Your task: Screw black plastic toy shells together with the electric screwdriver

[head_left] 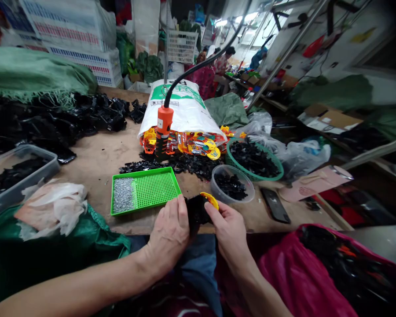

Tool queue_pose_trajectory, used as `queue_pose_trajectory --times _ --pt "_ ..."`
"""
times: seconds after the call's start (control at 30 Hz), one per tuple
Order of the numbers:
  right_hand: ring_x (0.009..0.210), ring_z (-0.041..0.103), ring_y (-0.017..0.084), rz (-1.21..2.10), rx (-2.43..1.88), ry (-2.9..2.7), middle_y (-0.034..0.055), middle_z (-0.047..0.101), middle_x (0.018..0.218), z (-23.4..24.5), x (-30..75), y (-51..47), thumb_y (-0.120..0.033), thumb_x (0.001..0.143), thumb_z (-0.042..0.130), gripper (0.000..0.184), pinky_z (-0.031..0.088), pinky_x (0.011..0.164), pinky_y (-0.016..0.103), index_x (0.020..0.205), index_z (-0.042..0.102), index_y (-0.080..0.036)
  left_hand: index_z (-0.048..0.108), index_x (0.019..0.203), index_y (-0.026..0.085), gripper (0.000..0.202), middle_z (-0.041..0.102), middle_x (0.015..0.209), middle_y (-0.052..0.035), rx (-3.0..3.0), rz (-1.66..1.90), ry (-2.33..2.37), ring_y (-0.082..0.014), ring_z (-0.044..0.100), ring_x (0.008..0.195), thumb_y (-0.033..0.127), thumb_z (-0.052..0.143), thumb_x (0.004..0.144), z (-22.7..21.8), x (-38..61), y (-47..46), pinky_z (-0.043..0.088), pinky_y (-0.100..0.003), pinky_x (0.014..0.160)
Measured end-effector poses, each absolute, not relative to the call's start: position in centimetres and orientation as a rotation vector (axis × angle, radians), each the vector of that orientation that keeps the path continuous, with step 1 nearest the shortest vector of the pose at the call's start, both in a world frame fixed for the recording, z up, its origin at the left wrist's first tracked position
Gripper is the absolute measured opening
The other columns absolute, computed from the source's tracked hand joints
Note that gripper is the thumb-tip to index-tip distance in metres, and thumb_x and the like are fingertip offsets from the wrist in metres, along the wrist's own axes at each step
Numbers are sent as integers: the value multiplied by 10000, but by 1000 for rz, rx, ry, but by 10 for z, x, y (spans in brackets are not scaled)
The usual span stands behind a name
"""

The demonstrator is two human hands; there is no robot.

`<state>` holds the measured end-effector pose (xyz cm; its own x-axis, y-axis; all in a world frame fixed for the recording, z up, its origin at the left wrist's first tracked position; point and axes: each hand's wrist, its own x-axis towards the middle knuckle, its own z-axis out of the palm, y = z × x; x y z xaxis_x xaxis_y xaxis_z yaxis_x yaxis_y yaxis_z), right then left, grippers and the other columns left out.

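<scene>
Just right of the green tray [152,189], at the tabletop [99,158] near edge, the left hand [168,233] and right hand [229,229] both clasp a black plastic part [196,210] bearing a yellow piece [210,199]. Behind the tray lies a white sack [185,110]; its green print is too blurred to read.

- Wooden table [99,154]; landmark is the green tray [155,189] at its front edge.
- Right of tray: clear tub [218,193], then phone [275,204].
- Behind tray: loose black parts [185,163], white sack [185,110].
- Behind-right: green basket [267,177].
- Left: clear box [36,178].
</scene>
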<state>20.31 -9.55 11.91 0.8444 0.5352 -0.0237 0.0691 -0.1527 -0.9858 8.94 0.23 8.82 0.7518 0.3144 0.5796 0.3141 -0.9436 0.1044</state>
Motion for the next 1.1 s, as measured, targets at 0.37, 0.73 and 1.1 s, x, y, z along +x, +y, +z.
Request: queue_pose_trajectory --times 0.37,0.73,1.1 --pt "779 600 189 548 -1550 -541 35 703 842 124 210 -86 -552 866 589 458 494 722 292 1048 727 -154 252 1379 31 704 583 1107 -226 2789 931 505 -302 617 974 242 583 795 99 97 20 566 -459 808" --pt "1083 624 259 744 -1266 -322 103 681 1183 109 207 -109 -496 856 658 397 533 818 357 1145 678 -225 308 1355 174 759 648 999 -82 1883 352 606 -215 657 844 308 686 711 133 86 25 561 -392 785" --pt "957 680 237 1338 -790 -17 102 732 1052 107 169 -116 -445 841 701 346 509 861 376 1043 702 -164 367 1258 186 568 618 1110 -73 1572 436 572 -199 614 990 354 643 791 135 89 24 510 -361 905"
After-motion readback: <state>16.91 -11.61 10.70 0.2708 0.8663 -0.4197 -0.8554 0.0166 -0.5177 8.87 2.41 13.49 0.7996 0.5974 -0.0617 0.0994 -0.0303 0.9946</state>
